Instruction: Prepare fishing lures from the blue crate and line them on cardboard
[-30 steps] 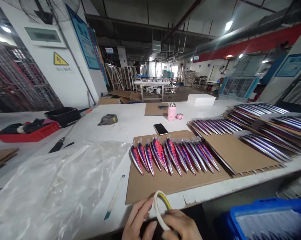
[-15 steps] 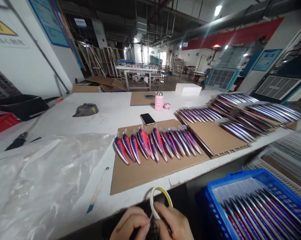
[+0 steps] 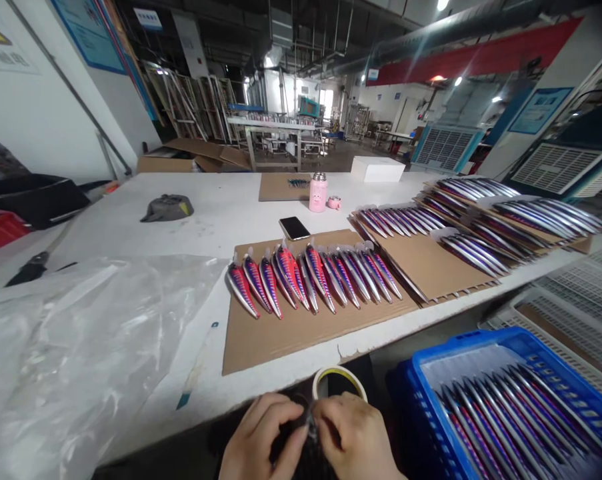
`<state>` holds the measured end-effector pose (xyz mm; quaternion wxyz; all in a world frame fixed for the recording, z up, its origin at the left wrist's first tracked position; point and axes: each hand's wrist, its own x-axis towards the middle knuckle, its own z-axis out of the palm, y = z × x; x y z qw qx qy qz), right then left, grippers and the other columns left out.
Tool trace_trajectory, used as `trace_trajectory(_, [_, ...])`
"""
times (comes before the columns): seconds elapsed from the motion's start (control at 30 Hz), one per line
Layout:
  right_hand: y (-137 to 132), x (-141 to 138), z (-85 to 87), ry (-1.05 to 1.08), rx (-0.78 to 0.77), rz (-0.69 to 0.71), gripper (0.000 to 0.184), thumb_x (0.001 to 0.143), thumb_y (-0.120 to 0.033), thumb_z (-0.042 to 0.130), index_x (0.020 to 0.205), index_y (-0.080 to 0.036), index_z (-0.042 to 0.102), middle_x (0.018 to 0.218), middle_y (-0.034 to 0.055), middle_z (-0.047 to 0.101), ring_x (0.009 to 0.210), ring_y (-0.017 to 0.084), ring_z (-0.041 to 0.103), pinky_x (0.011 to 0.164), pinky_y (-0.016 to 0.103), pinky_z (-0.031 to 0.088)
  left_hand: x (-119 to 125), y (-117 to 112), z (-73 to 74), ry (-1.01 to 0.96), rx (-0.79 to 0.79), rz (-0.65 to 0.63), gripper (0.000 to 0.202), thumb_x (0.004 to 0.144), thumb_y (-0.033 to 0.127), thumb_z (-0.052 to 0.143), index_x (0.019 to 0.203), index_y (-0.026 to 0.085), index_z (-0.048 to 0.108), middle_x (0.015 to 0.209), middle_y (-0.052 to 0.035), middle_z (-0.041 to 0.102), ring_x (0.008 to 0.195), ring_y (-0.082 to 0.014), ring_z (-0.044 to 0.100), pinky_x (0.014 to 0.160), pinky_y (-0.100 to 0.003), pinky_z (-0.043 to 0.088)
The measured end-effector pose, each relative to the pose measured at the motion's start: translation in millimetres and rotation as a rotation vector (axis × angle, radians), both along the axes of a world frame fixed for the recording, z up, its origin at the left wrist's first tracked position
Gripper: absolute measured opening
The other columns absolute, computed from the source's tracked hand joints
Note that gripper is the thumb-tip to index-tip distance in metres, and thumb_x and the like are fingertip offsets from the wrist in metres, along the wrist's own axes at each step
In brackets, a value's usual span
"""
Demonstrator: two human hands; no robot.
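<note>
My left hand (image 3: 259, 440) and my right hand (image 3: 355, 439) meet at the bottom edge, just below the table's front rim. Both are closed in a pinch around a small dark thing between them that I cannot make out. A roll of pale tape (image 3: 339, 381) with a yellow inner rim stands just above my right hand, touching its fingers. Beyond the tape lies a cardboard sheet (image 3: 285, 335) with a row of several purple and red fishing lures (image 3: 311, 275).
A blue crate (image 3: 445, 350) of more lures sits at lower right. Crumpled clear plastic (image 3: 81, 347) covers the table's left. Further back lie a phone (image 3: 295, 228), a pink bottle (image 3: 319, 193), a grey cap (image 3: 167, 207) and more cardboard sheets of lures (image 3: 481, 227).
The view has swung right and down, bringing the blue crate into sight. The tape roll has tipped from edge-on to nearly flat, and both hands have closed in together below it.
</note>
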<state>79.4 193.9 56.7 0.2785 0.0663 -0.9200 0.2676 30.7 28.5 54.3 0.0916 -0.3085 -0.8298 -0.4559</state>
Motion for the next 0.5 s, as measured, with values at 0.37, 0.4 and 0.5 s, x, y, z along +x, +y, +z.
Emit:
trace_trajectory(0.37, [-4,1,-8.5,-0.028,0.139,-0.018,0.022,0.077,-0.01,0.039,0.063,-0.021,0.051,0.054,-0.0027,0.056,0.048,0.013,0.052,0.05,0.027,0.029,-4,3,-11.1,0.124,-0.238,-0.136,0.014,0.088,0.012,0.046,0.081,0.022,0.052,0.077,0.002,0.058,0.073,-0.0153,0.059,0.066,-0.025,0.046])
trace_trajectory(0.4, [-5,0,-7.2,-0.014,0.133,-0.015,0.021,0.076,-0.01,0.039,0.063,-0.021,0.051,0.053,-0.0029,0.056,0.047,0.013,0.051,0.05,0.027,0.029,-4,3,-12.1,0.111,-0.225,-0.133,0.015,0.087,0.011,0.046,0.079,0.022,0.051,0.076,0.0021,0.057,0.073,-0.0152,0.058,0.066,-0.025,0.045])
trace_trajectory(0.5, [-7,-5,1.4,0.003,0.065,0.018,0.02,0.073,-0.009,0.039,0.062,-0.021,0.05,0.052,-0.0034,0.056,0.046,0.012,0.051,0.049,0.026,0.03,-6,2,-13.3,-0.013,-0.116,-0.143,0.015,0.084,0.011,0.046,0.073,0.021,0.05,0.073,0.0023,0.056,0.071,-0.0147,0.056,0.064,-0.024,0.043])
